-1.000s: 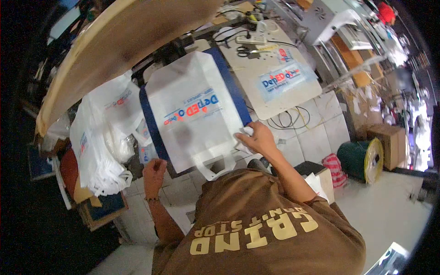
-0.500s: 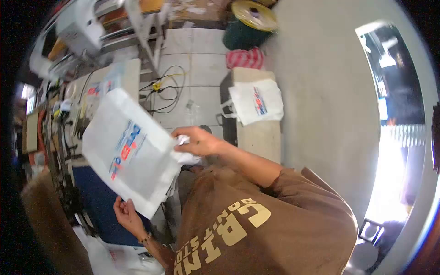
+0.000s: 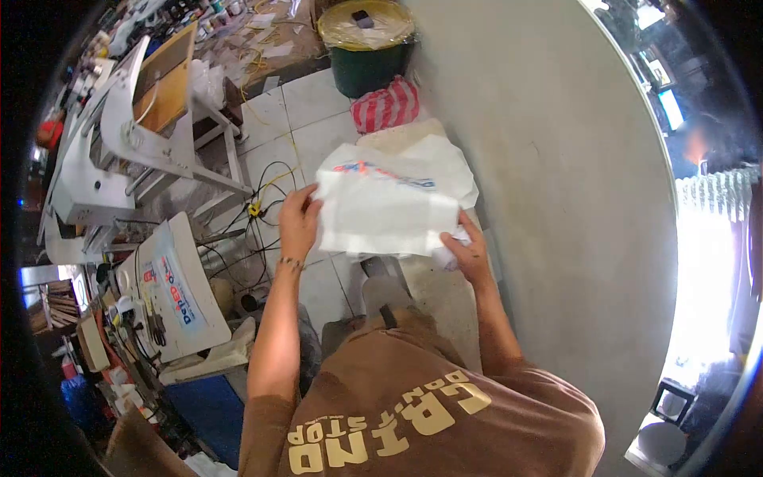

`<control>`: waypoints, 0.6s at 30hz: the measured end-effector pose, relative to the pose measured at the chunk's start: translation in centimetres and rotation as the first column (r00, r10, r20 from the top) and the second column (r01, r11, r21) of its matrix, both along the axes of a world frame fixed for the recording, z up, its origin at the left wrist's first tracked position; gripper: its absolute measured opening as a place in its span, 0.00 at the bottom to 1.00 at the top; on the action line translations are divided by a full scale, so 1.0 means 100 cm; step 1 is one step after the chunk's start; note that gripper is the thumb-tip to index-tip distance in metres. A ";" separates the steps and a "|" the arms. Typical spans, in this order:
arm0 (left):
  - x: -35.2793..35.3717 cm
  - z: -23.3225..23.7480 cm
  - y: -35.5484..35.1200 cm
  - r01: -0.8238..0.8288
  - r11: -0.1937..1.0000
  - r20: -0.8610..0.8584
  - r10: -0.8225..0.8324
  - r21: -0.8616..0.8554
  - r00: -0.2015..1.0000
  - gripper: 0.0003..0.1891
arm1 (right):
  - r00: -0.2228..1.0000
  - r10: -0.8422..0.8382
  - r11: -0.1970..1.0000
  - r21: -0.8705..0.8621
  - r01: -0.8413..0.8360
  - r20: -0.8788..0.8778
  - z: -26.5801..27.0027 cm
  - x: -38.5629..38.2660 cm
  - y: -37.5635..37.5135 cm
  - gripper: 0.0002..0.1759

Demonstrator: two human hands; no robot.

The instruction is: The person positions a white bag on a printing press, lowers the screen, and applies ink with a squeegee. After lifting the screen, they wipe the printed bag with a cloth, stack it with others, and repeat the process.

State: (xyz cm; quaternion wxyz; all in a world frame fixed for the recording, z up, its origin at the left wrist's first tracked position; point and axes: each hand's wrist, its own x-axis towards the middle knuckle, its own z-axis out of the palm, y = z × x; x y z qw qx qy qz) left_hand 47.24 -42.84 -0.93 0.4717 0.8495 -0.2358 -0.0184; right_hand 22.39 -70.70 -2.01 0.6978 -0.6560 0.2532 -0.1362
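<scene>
A white bag (image 3: 385,213) with red and blue print near its far edge is spread between my two hands over a bench. My left hand (image 3: 299,222) pinches its left edge, thumb on top. At the lower right corner, my right hand (image 3: 470,253) grips the bag together with a crumpled white piece (image 3: 447,256). Behind the held bag, another white bag (image 3: 453,163) lies on the bench (image 3: 441,306), partly covered by it.
To the left, a printing plate (image 3: 179,286) bears red and blue DepEd lettering. A white metal frame (image 3: 151,151) stands beyond it, with black cables (image 3: 258,211) on the tiled floor. A green bin (image 3: 366,67) and red-striped bundle (image 3: 387,105) sit ahead, beside the grey wall (image 3: 572,199).
The held bag has moved from the left side to over the bench on the right. My left hand, open beside it before, now grips its edge. My view has turned right.
</scene>
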 end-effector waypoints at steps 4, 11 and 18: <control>0.025 0.000 -0.103 0.133 0.991 0.010 -0.133 0.011 0.991 0.17 | 0.956 -0.294 0.942 0.167 0.292 -0.014 -0.002 -0.008 -0.024 0.39; -0.010 -0.047 -0.120 0.225 0.951 -0.183 -0.188 0.211 0.965 0.20 | 0.832 -0.430 0.600 0.578 0.553 -0.350 -0.225 0.020 -0.005 0.43; -0.105 -0.081 0.008 0.376 0.797 -0.547 -0.069 0.473 0.834 0.20 | 0.663 -0.492 0.506 0.434 0.745 -0.564 -0.417 0.062 0.034 0.38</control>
